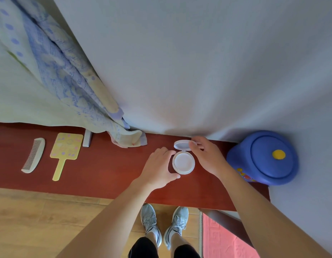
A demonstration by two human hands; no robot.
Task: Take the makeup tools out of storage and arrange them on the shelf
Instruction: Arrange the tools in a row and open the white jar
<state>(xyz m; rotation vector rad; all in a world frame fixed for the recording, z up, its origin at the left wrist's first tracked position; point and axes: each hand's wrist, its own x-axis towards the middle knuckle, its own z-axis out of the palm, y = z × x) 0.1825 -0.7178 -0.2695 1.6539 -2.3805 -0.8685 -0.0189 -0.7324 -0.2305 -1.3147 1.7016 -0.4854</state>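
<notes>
A round white compact (183,162) lies open on the red-brown shelf (105,164), its lid (181,145) hinged up toward the wall. My left hand (159,169) curls round the left side of the compact's base. The lid's right edge is pinched by my right hand (206,155). Farther left on the shelf lie a white comb (33,155) and a yellow hand mirror (65,153), side by side.
A blue lidded container with a yellow knob (263,158) stands at the shelf's right end. A patterned curtain (55,71) hangs down to the shelf at the left, with a small grey object (87,138) under it. The white wall backs the shelf.
</notes>
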